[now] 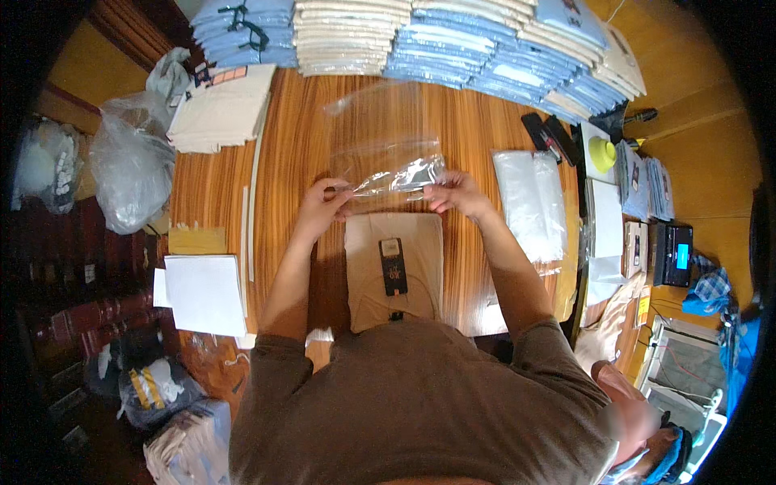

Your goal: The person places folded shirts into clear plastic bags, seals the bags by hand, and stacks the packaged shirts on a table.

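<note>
A clear plastic bag stretches across the wooden table in front of me. My left hand pinches its near left corner, and my right hand grips the near right corner. Between my forearms, just short of the bag's near edge, lies a folded cream garment. A dark hang tag rests on the middle of that garment. The garment's near end runs up against my body. The bag looks flat and see-through, with the wood grain showing beneath it.
Stacks of bagged blue and cream garments line the table's far side. Folded cream cloth sits far left, white paper nearer left. A pile of clear bags lies right. Another person is at lower right.
</note>
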